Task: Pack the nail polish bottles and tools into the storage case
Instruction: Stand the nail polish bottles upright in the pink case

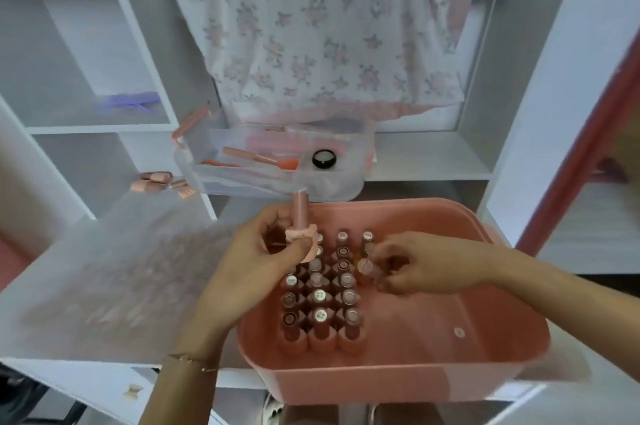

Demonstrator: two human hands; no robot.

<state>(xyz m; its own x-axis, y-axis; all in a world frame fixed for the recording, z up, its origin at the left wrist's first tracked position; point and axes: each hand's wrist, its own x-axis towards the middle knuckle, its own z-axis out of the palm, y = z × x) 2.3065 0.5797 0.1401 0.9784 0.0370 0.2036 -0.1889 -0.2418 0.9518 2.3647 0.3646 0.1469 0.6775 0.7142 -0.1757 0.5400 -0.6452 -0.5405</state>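
White shelving (104, 133) backs a white tabletop (114, 286) where the pink storage case (467, 365) sits, rows of nail polish bottles (318, 300) upright inside. Left hand (249, 262) grips a pink tool (300, 216) above the bottles; right hand (419, 268) pinches one bottle (365, 267) beside the rows. Behind lies a clear tray (277, 182).

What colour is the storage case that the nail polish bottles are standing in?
The storage case is a salmon pink, best seen in the head view.

Soft, even daylight, the whole picture slightly blurred, more so left of the hands (249, 251), edges bent.
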